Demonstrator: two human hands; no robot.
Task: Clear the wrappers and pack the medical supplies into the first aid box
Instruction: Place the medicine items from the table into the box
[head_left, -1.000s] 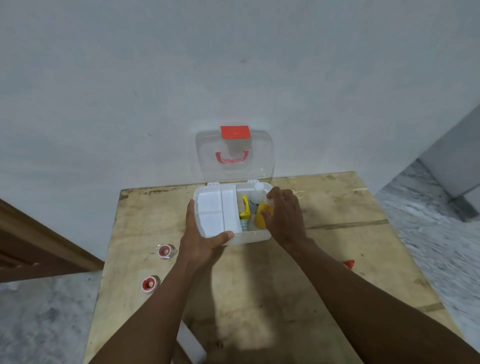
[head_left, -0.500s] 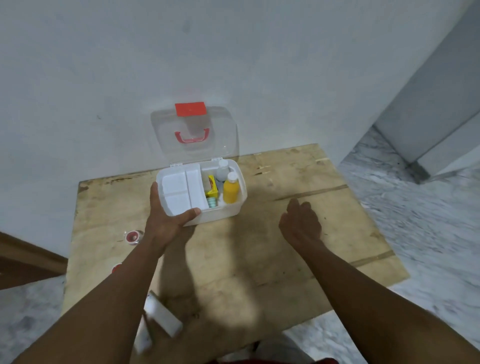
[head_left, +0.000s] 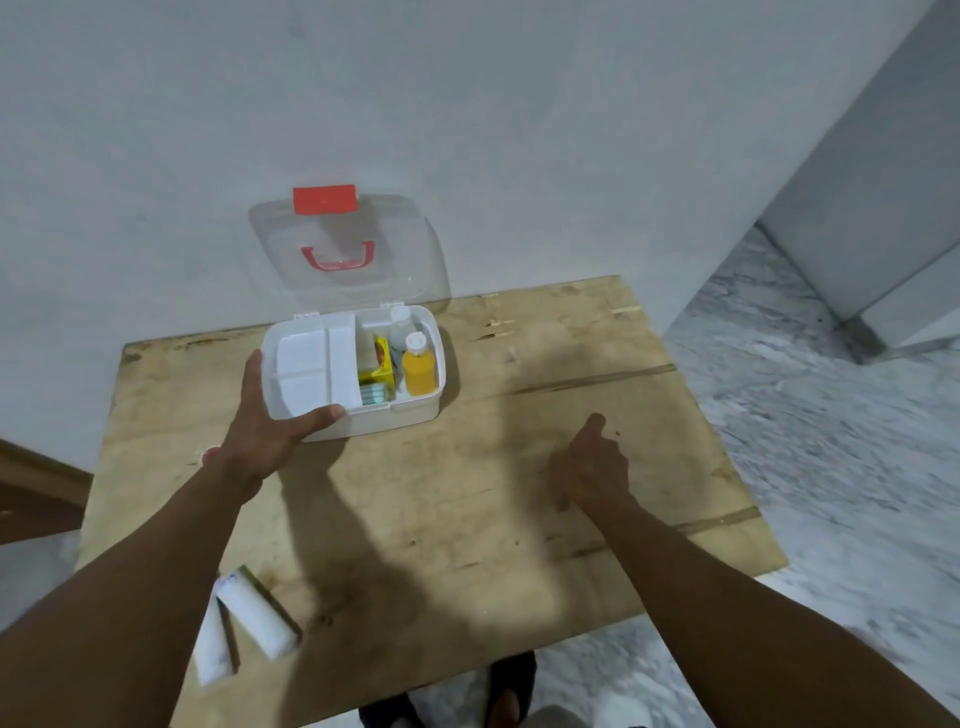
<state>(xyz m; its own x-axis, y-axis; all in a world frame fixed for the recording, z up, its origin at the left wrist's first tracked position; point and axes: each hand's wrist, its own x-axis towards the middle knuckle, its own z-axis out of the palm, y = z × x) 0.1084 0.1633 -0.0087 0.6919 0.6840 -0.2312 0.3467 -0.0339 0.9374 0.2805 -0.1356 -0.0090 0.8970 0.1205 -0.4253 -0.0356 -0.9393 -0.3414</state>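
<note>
Two white rolls (head_left: 249, 618), which look like wrapped gauze, lie side by side at the near left edge of the wooden counter (head_left: 467, 519). Each one points its long side from the near edge toward the far edge, tilted a little. They are not packed yet.

The first aid box (head_left: 353, 371) sits near the far edge of the counter, by the wall, with its clear lid (head_left: 348, 249) standing open. Inside on the right are a yellow bottle (head_left: 418, 366), a clear bottle (head_left: 400, 325) behind it and a small yellow packet (head_left: 379, 358). The tray (head_left: 311, 369) on the left side is bare.

The left hand (head_left: 265, 421) holds the near left corner of the box, thumb on the front rim and fingers clamped along its side. The right hand (head_left: 589, 467) hovers over the middle of the counter with nothing in it, fingers loosely curled and one pointing out.

The rolls lie to the left, closer to the left arm. I think the right hand must cross over to get them, or the left hand must let go of the box.
</note>
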